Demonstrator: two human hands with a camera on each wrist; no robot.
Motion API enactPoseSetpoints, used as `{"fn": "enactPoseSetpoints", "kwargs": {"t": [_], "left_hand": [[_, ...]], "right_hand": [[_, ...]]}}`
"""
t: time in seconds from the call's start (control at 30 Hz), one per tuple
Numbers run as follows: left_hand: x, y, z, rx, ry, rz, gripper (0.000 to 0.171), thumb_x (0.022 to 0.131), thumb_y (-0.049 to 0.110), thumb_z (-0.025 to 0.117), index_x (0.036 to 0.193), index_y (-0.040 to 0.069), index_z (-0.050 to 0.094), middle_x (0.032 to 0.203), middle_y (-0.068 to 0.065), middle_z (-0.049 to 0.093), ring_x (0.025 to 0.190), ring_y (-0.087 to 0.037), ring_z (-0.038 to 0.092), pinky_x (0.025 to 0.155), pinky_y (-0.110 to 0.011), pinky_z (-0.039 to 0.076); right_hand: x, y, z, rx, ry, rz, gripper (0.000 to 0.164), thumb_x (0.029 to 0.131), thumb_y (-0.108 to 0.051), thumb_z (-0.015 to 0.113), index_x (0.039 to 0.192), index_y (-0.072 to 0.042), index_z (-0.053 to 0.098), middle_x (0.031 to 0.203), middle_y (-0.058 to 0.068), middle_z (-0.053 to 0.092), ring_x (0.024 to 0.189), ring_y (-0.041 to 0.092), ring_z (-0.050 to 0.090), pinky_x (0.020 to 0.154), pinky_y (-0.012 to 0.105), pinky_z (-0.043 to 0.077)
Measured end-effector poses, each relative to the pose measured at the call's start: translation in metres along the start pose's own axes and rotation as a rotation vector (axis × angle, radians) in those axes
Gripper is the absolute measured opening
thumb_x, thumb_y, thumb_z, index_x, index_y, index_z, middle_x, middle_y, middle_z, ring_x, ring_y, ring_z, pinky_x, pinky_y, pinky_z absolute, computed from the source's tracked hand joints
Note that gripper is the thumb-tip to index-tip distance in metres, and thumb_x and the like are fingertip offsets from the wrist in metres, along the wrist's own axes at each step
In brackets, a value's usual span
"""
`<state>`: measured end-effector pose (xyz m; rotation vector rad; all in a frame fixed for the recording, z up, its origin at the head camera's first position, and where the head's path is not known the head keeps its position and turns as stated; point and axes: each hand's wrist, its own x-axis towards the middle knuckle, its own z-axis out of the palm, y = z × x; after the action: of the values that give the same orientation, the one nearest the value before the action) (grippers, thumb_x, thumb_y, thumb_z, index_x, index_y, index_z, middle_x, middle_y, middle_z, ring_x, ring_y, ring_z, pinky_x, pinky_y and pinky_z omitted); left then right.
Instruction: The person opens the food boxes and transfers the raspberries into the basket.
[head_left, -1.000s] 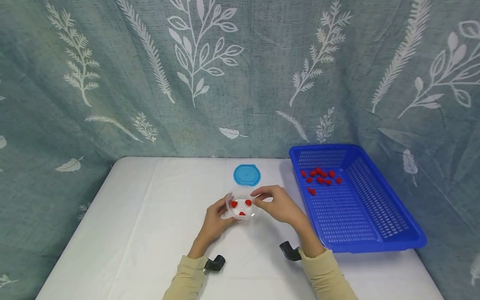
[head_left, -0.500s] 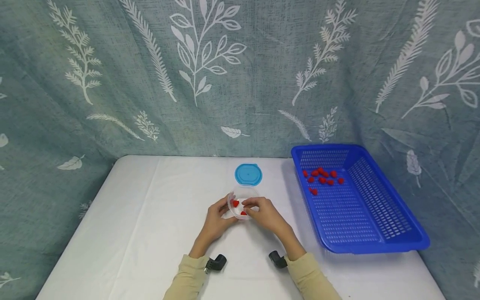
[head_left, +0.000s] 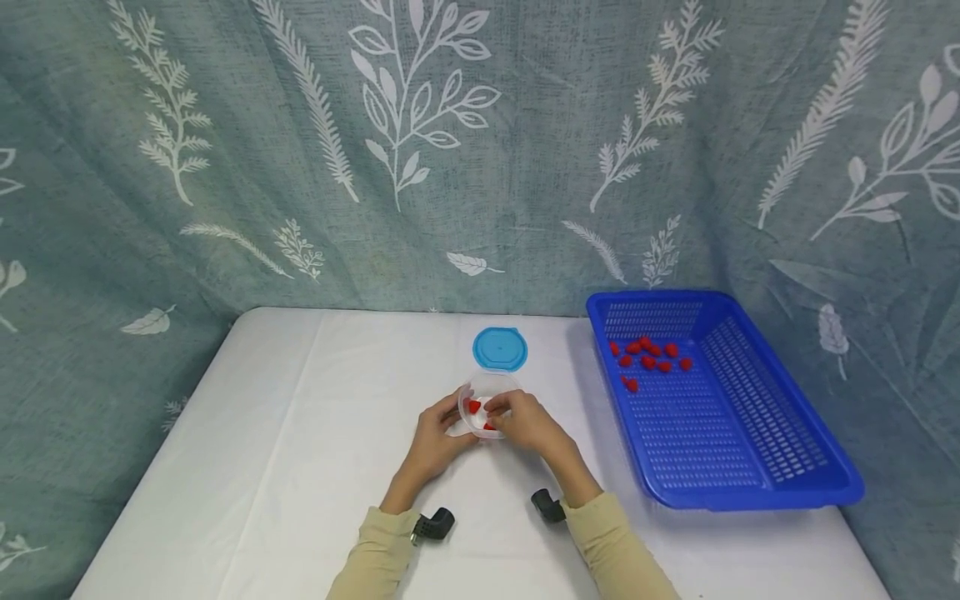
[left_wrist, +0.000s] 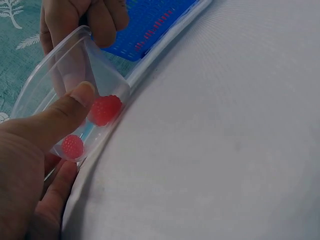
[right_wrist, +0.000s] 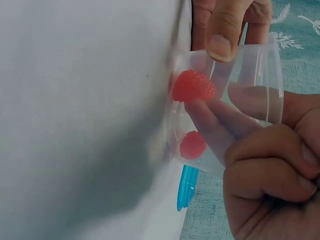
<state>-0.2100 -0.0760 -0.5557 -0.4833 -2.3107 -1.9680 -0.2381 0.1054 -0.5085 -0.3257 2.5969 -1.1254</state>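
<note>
My left hand (head_left: 435, 440) grips the side of a clear plastic container (head_left: 497, 382), its thumb (left_wrist: 65, 112) lying along the near wall. Tilted with its mouth towards the right, the container has red raspberries (head_left: 474, 407) inside. My right hand (head_left: 527, 423) reaches in through the mouth. Two extended fingers (right_wrist: 205, 122) come right up to the larger-looking raspberry (right_wrist: 193, 86), while the thumb (right_wrist: 242, 97) stays apart from it and the other fingers are curled outside. A second raspberry (right_wrist: 192, 145) sits farther along the bottom. In the head view the right hand hides part of the inside.
A round blue lid (head_left: 500, 348) lies on the white-covered table (head_left: 330, 400) just beyond the container. To the right stands a blue plastic basket (head_left: 697, 442) with several raspberries (head_left: 648, 362) towards its back left. A patterned green curtain (head_left: 525, 167) hangs behind.
The right hand has moved left from the container's rim into its mouth, covering a raspberry seen there earlier. The left hand keeps its grip, almost still.
</note>
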Motion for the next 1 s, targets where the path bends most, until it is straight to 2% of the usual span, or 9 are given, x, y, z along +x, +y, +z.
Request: {"fn": "enactPoseSetpoints", "kwargs": {"t": [0.2, 0.4, 0.67, 0.83, 1.0], "left_hand": [[-0.001, -0.001, -0.002, -0.005, -0.001, 0.007, 0.076, 0.077, -0.012, 0.08, 0.146, -0.009, 0.048, 0.149, -0.026, 0.051, 0.138, -0.04, 0.05, 0.109, -0.042, 0.048], [0.0, 0.0, -0.003, -0.028, -0.02, 0.021, 0.074, 0.078, -0.012, 0.08, 0.145, -0.011, 0.047, 0.149, -0.028, 0.049, 0.138, -0.041, 0.05, 0.11, -0.043, 0.048], [0.0, 0.003, -0.003, -0.029, -0.016, 0.017, 0.075, 0.077, -0.013, 0.08, 0.144, -0.012, 0.047, 0.147, -0.03, 0.05, 0.136, -0.042, 0.051, 0.109, -0.044, 0.048], [0.002, -0.004, -0.003, -0.052, -0.022, 0.008, 0.074, 0.078, -0.012, 0.08, 0.144, -0.012, 0.047, 0.147, -0.03, 0.051, 0.134, -0.044, 0.052, 0.11, -0.044, 0.048], [0.006, -0.023, -0.002, -0.047, -0.033, -0.006, 0.076, 0.078, -0.012, 0.08, 0.145, -0.013, 0.045, 0.148, -0.032, 0.049, 0.134, -0.045, 0.051, 0.11, -0.044, 0.048]], "right_hand": [[0.0, -0.005, -0.003, -0.063, -0.048, 0.02, 0.017, 0.094, -0.008, 0.069, 0.107, 0.001, 0.075, 0.104, 0.011, 0.075, 0.093, 0.02, 0.066, 0.085, 0.037, 0.059], [0.001, -0.007, -0.009, -0.167, -0.095, -0.025, 0.012, 0.095, -0.01, 0.069, 0.098, -0.002, 0.077, 0.096, 0.006, 0.076, 0.08, 0.015, 0.061, 0.075, 0.03, 0.055], [0.003, -0.008, -0.01, -0.123, -0.108, -0.037, 0.005, 0.093, -0.005, 0.069, 0.088, -0.005, 0.069, 0.076, 0.001, 0.061, 0.069, 0.013, 0.052, 0.06, 0.023, 0.044], [0.005, -0.008, -0.011, -0.07, -0.097, -0.017, 0.005, 0.091, -0.003, 0.072, 0.087, -0.002, 0.069, 0.077, 0.002, 0.063, 0.072, 0.014, 0.054, 0.064, 0.023, 0.047], [0.005, -0.007, -0.01, -0.059, -0.091, 0.007, 0.003, 0.09, -0.003, 0.072, 0.089, 0.0, 0.073, 0.085, 0.004, 0.071, 0.077, 0.015, 0.058, 0.07, 0.026, 0.052]]}}
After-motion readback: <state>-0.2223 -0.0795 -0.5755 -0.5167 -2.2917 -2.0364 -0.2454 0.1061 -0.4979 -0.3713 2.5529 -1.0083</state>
